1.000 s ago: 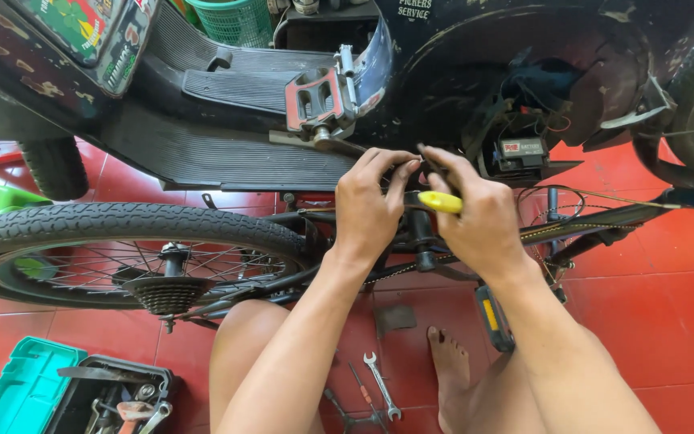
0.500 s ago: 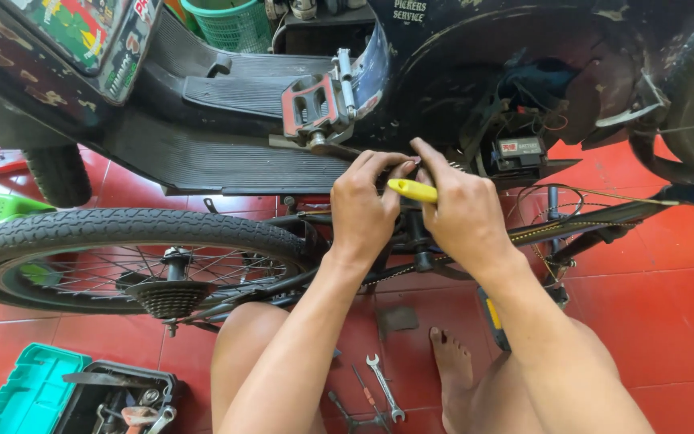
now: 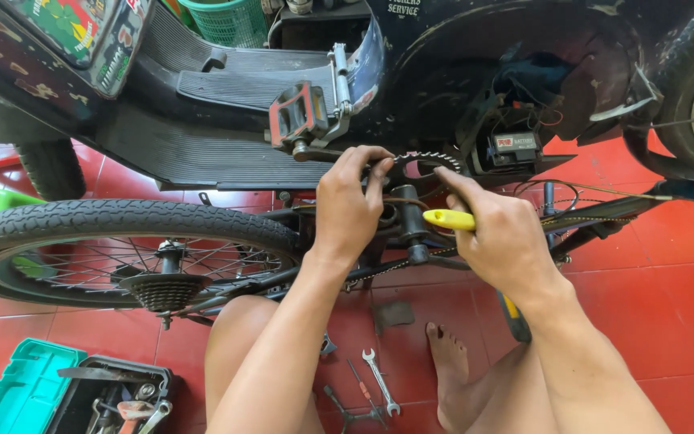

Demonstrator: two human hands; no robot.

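Head view: left hand (image 3: 351,205) pinches the toothed chainring (image 3: 427,161) mid-frame; right hand (image 3: 504,241) clamped on yellow-handled tool (image 3: 449,219). Chainring looks stiff, sharp-toothed, likely greasy; best gripped by the rim. Pedal (image 3: 299,116) far-left.

Head cam, looks steeply down, close; tilt prob. slight.

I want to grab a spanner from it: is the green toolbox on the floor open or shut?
Open. The toolbox lies at lower left with its green lid swung aside, and tools show in the dark tray.
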